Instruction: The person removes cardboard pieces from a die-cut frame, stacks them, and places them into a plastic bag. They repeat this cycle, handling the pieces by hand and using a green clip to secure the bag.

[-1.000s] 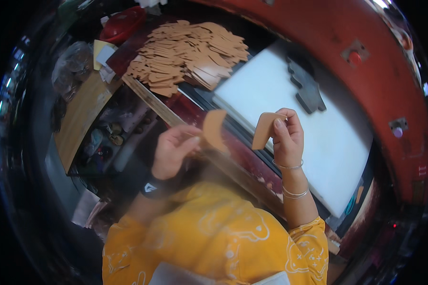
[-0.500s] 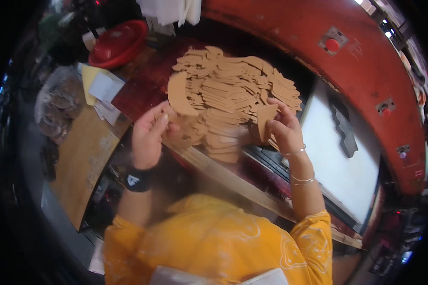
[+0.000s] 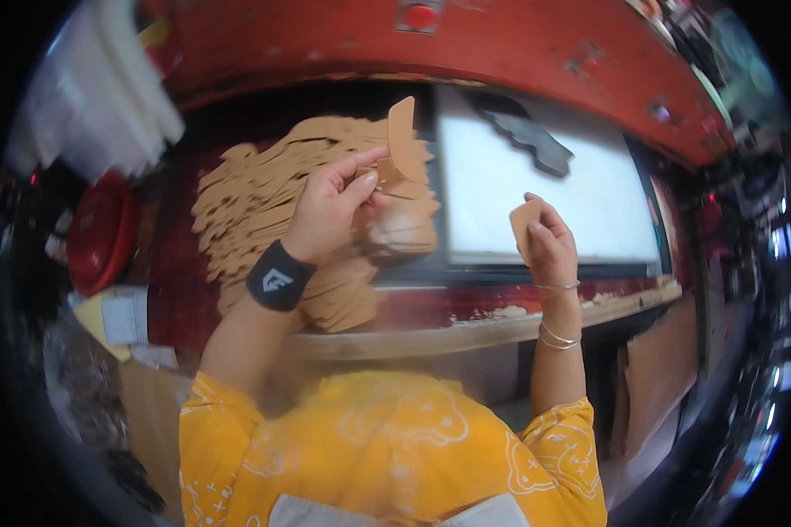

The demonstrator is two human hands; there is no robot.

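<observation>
Between its thumb and fingers, my left hand point(image 3: 334, 202) pinches a flat tan cut-out piece point(image 3: 402, 132) with a curved edge. That hand is over the right part of a broad pile of tan cut-out pieces point(image 3: 264, 193), which overlap in rows. My right hand point(image 3: 549, 249) grips a smaller tan piece point(image 3: 525, 223) with rounded corners, near the front edge of a white board point(image 3: 492, 202). On the board's far part lies a dark grey block with a wavy edge point(image 3: 529, 143). My left hand and wrist hide some of the pile.
A red machine beam point(image 3: 325, 44) with a red button point(image 3: 420, 16) spans the back. A wooden strip point(image 3: 431, 341) edges the bench in front of me. Off to the left are a red basin point(image 3: 101, 233), papers point(image 3: 125, 319) and hanging white plastic point(image 3: 105, 88).
My view has turned to the right. My right hand has moved off the pile to the white board, keeping its piece. My left hand has crossed to the pile's right side, still holding a piece.
</observation>
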